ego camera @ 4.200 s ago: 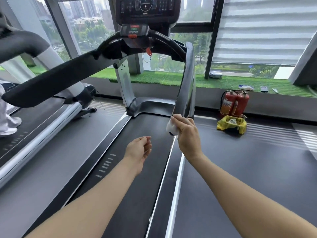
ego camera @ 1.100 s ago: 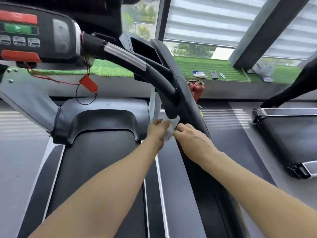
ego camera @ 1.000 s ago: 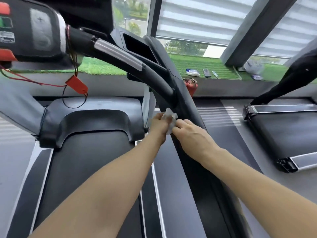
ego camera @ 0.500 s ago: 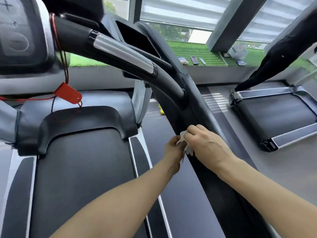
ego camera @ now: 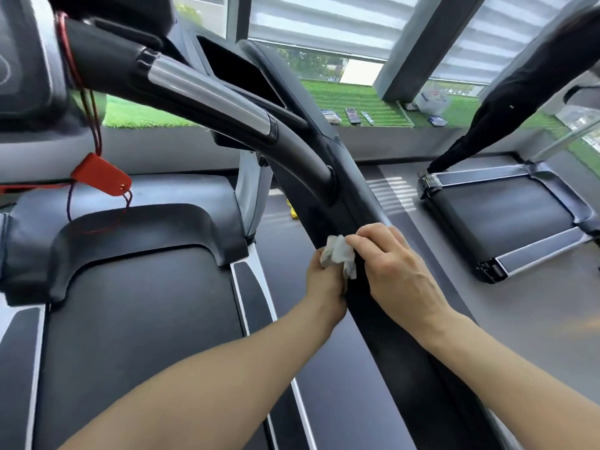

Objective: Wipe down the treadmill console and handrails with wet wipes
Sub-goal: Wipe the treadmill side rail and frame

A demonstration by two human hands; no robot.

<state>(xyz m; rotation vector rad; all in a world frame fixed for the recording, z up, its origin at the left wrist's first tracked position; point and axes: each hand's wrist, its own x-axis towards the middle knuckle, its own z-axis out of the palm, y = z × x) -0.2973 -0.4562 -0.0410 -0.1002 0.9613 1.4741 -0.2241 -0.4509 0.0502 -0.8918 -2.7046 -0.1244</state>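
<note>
Handrail wiping is the step in hand. We pinch the crumpled wet wipe (ego camera: 337, 256) between left hand (ego camera: 326, 284) and right hand (ego camera: 397, 271), fingers clamped on it, against the right handrail (ego camera: 383, 313). Next, we judge, a regrip, then strokes toward 6 o'clock.
</note>
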